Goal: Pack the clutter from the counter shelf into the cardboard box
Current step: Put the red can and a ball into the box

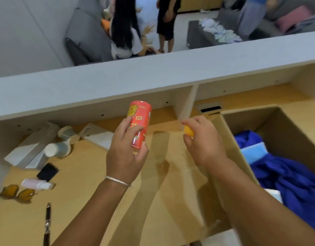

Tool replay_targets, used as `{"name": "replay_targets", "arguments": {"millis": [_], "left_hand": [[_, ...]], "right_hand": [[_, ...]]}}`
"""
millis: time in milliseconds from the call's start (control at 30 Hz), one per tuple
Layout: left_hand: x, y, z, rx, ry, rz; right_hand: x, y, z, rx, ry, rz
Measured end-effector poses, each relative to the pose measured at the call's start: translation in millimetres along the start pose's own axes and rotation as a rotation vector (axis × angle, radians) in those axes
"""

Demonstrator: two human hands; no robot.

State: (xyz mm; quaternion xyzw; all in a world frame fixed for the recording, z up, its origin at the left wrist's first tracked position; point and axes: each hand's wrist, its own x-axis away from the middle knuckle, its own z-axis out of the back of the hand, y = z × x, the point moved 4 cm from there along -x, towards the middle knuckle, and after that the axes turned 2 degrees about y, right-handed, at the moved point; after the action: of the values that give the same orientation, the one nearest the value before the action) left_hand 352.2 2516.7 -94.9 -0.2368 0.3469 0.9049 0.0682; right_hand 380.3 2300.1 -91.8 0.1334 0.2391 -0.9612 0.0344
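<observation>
While the left hand (pixel 125 153) curls round a red can (pixel 140 125) held upright over the wooden counter shelf (pixel 78 174), the right hand (pixel 203 141) pinches a small orange ball (pixel 188 130) at three o'clock from the can. The open cardboard box (pixel 284 125) sits at three o'clock, holding blue cloth (pixel 295 180). Sunglasses (pixel 15 193), a pen (pixel 47 222) and a small bottle (pixel 37 184) lie at eight o'clock.

The can (pixel 140 121) is coral red with a yellow cartoon figure and pale lettering. The small ball (pixel 188 130) is orange-yellow. Bright blue cloth (pixel 293 181) fills the brown cardboard box (pixel 284 121). The sunglasses (pixel 15 193) have amber lenses, the pouch (pixel 47 172) is black, and the shelf (pixel 78 176) is honey-coloured wood.
</observation>
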Motion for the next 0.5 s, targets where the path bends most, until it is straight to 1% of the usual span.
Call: {"name": "replay_targets", "arguments": {"millis": [133, 267, 433, 500], "left_hand": [[-4, 67, -34, 0.083, -0.070, -0.121], [1, 128, -72, 0.165, -0.149, -0.228], [13, 189, -120, 0.232, -0.260, -0.322], [18, 206, -137, 0.286, -0.303, -0.324]], "right_hand": [[28, 49, 65, 0.029, 0.074, -0.095], [59, 104, 111, 0.093, 0.118, -0.230], [101, 156, 148, 0.091, 0.166, -0.342], [114, 172, 154, 0.081, 0.168, -0.378]]}}
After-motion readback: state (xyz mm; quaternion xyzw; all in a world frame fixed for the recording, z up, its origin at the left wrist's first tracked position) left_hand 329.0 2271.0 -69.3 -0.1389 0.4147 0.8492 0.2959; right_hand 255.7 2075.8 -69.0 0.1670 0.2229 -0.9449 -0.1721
